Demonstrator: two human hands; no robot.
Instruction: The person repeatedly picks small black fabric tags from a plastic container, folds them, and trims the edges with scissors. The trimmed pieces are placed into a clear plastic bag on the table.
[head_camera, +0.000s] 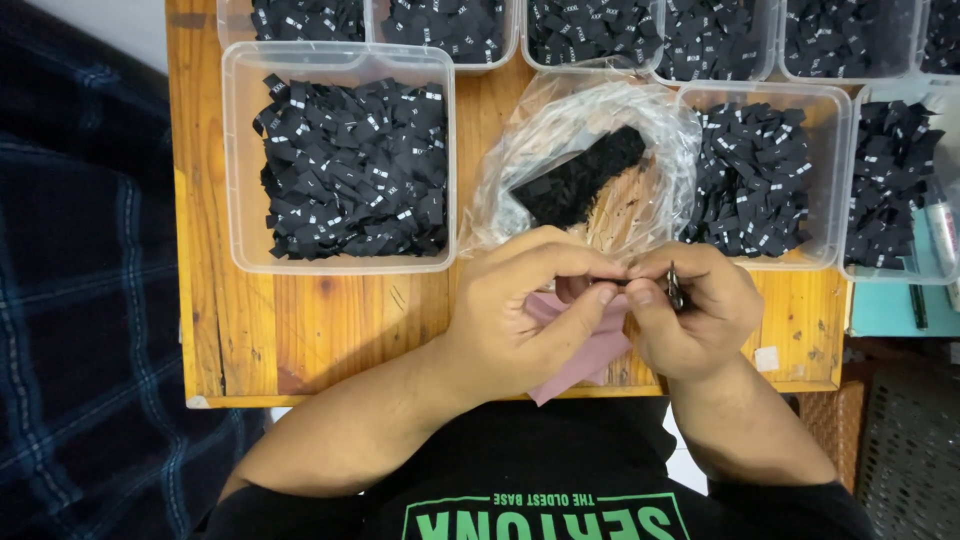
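Observation:
My left hand (535, 305) and my right hand (695, 310) meet at the near edge of a wooden table (330, 320), fingertips pinched together on a small black label piece between them. My right hand also grips a small metal tool, likely snips (673, 288), against its fingers. A pink cloth (585, 355) lies under both hands. Just beyond them an open clear plastic bag (590, 150) holds a strip of black labels (580, 178).
Clear plastic tubs full of black fabric labels stand on the table: a big one at left (345, 165), one at right (765, 180), another at far right (895, 190), several along the back. A teal surface with pens (905, 300) is at the right; plaid cloth (80, 300) at left.

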